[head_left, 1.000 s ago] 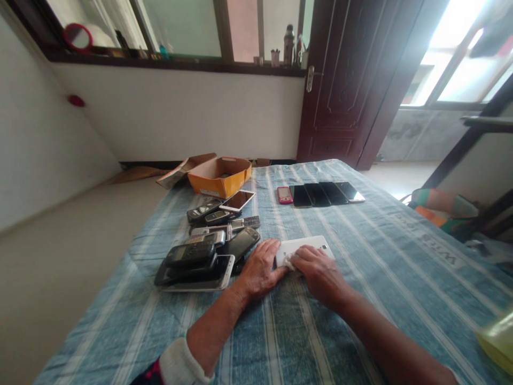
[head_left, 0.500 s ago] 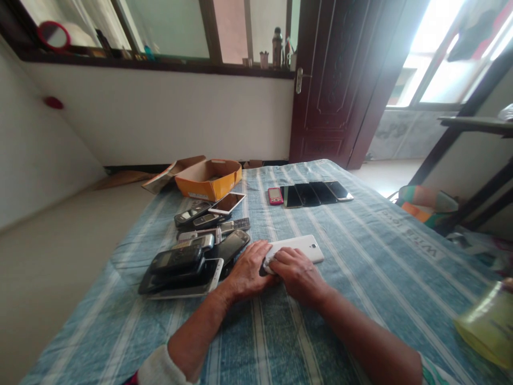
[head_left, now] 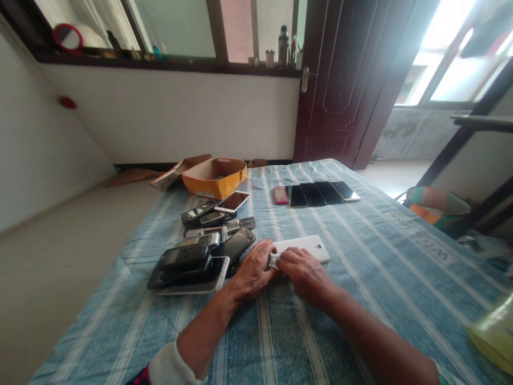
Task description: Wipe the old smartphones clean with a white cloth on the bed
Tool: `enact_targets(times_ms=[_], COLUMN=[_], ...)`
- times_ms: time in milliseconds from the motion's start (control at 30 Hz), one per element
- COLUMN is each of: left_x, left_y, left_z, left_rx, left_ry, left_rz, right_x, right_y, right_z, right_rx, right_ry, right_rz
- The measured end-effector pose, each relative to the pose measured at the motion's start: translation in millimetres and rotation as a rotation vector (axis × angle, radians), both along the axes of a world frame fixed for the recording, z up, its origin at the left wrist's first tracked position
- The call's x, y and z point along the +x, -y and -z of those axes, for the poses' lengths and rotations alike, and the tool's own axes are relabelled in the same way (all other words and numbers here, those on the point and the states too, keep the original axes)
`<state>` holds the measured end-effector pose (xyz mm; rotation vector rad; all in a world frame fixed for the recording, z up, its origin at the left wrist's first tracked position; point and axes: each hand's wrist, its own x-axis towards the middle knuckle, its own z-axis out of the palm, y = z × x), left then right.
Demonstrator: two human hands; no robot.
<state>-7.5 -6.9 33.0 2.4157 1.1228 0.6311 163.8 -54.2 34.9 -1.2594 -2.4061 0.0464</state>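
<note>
A white phone (head_left: 306, 247) lies back up on the striped blue cloth, its camera end pointing right. My left hand (head_left: 254, 268) grips its left end, which the fingers partly cover. Pinched in my right hand (head_left: 305, 272) is a small white wipe (head_left: 274, 260), pressed against the phone near my left fingers. Just left of my hands is a heap of old phones, with a black one (head_left: 185, 258) on top of a larger white-edged phone (head_left: 219, 272). Farther off, a pink phone (head_left: 280, 195) and several dark phones (head_left: 316, 194) lie in a row.
An open orange box (head_left: 214, 184) stands at the back left of the cloth-covered surface (head_left: 360, 267), its lid beside it. At the right edge is a yellow translucent object (head_left: 495, 331). A dark red door (head_left: 336, 80) and a wall are beyond.
The view has shifted slightly, so most things appear a little farther right. Both hands stay at the white phone, and the wipe has shifted slightly under my right fingers.
</note>
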Motion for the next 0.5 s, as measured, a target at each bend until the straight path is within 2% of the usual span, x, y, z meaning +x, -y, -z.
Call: enact_targets(times_ms=[233,500], left_x=[-1.3,-5.6], left_y=[3.1,-3.0], left_z=[-9.4,-1.8], left_rx=[-0.030,-0.056], left_ry=[-0.001,0.032], left_rz=[0.026,0.037], right_x=[0.2,0.5], right_y=[1.3,2.2], right_z=[1.3,2.1], right_rx=[0.009,0.013], right_ry=[-0.008,-0.028], right_rz=[-0.001,0.000])
